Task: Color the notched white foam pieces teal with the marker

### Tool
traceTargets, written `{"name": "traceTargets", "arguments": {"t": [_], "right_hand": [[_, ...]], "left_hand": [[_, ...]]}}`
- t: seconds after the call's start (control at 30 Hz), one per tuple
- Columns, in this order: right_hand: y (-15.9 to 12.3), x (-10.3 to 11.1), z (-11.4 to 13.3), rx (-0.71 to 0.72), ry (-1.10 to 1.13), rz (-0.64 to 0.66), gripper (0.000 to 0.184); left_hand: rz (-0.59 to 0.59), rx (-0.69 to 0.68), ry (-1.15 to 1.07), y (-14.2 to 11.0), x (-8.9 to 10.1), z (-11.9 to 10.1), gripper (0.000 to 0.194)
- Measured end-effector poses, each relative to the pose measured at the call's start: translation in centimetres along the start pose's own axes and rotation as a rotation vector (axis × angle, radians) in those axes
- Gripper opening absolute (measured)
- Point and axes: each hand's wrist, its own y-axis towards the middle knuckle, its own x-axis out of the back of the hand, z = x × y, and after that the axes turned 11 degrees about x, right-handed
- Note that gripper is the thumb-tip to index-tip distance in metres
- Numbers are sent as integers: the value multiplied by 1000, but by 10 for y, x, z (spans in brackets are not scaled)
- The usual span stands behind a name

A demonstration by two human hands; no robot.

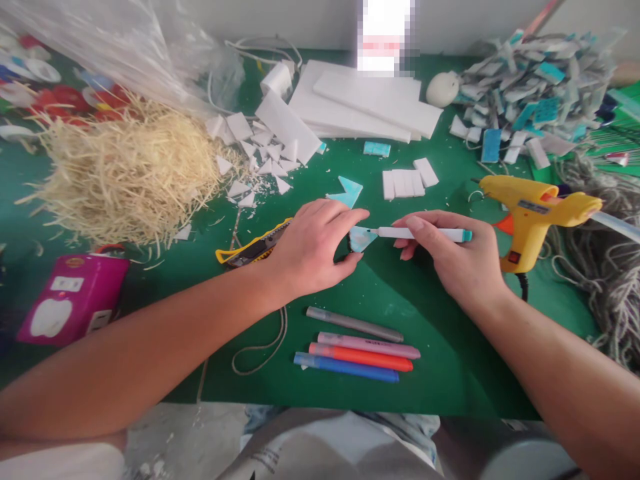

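Note:
My left hand (323, 250) pinches a small foam piece (361, 238), partly coloured light blue, between thumb and fingers over the table. A white marker (425, 233) with a teal end is gripped in my right hand (457, 250), and its tip meets the foam piece. Just beyond my left fingers lies a blue-coloured foam piece (347, 192) with a pointed notch. Partly under my left hand is a yellow-edged utility knife (255, 245). Nearer to me lie a grey marker (354, 323), a pink marker (369, 345), an orange marker (361, 357) and a blue marker (347, 367).
A yellow glue gun (530, 210) stands right of my right hand, beside grey yarn (600, 267). Straw shreds (130, 167), white foam scraps (270, 150) and foam sheets (350, 107) lie further back. A magenta box (75, 297) sits left; a pile of foam bits (535, 93) fills the back right.

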Motion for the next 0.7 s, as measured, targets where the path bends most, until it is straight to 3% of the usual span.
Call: {"name": "traceTargets", "arguments": {"t": [0.33,0.7], "right_hand": [[0,3,2,3,-69,59,25],[0,2,1,12,-62,21,19]], "left_hand": [[7,5,-6,0,-2,2,38],[5,-1,-1,0,-1,1,38]]}}
